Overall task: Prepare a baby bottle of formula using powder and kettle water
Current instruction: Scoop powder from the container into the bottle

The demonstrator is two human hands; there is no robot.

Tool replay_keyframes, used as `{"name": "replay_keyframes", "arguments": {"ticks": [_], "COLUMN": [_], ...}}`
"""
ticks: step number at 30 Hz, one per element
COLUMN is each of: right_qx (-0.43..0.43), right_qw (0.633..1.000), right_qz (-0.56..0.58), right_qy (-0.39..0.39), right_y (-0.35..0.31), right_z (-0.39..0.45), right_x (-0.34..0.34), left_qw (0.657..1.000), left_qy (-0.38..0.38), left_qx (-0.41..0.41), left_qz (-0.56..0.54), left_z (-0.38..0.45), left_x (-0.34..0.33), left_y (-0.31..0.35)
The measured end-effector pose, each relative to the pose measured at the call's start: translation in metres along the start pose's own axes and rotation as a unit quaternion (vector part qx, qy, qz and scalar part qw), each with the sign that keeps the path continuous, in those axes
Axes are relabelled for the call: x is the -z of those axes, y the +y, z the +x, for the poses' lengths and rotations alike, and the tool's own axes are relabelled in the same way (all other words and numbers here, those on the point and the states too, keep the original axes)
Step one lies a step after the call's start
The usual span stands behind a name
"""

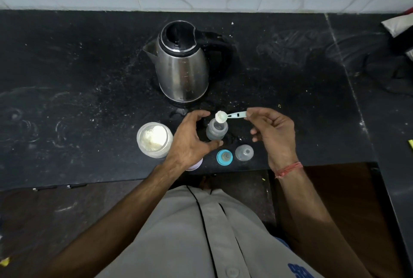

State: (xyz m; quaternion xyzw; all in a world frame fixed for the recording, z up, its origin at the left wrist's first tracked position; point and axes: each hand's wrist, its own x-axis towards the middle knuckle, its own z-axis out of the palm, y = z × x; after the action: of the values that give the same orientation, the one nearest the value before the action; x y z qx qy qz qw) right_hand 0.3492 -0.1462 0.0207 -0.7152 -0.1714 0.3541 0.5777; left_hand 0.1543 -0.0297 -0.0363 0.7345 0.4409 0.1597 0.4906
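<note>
Black counter [89, 99]. Right hand [273, 134] pinches scoop [231, 115], bowl directly over bottle [216, 130] mouth; left hand [190, 141] cupped loose beside bottle, holding nothing.

Bottle [216, 130]: grey translucent, upright, mouth open, on the dark surface [89, 76] in front of the kettle.
Scoop [230, 116]: pale blue, heaped with white powder, bowl over the bottle's mouth.
Jar [154, 139]: frosted, open, powder inside, left of the bottle.
Kettle [182, 63]: steel, black lid shut, upright.
Teat ring [224, 157] and clear cap [244, 152]: side by side, near the front edge.

Kettle [183, 63] behind bottle [216, 129].
</note>
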Motion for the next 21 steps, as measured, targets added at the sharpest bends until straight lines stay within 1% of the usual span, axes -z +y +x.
{"name": "replay_keyframes", "arguments": {"ticks": [5,11,17,21], "right_qx": [0.024,0.096,0.182,0.255], "right_qw": [0.999,0.988,0.961,0.923], "right_qz": [-0.033,-0.120,-0.202,-0.282], "right_qy": [-0.015,-0.032,-0.040,-0.054], "right_y": [-0.004,-0.012,-0.021,-0.023], "right_z": [-0.001,-0.006,-0.014,-0.022], "right_x": [0.001,0.004,0.002,0.000], "left_qw": [1.000,1.000,0.998,0.997], "left_qy": [-0.006,-0.003,0.006,0.007], "left_qx": [-0.002,-0.024,-0.061,-0.072], "left_qz": [-0.008,0.008,0.025,0.030], "left_z": [0.002,0.003,0.000,-0.001], "left_x": [0.002,0.002,0.002,0.001], "left_y": [0.000,0.004,0.006,0.007]}}
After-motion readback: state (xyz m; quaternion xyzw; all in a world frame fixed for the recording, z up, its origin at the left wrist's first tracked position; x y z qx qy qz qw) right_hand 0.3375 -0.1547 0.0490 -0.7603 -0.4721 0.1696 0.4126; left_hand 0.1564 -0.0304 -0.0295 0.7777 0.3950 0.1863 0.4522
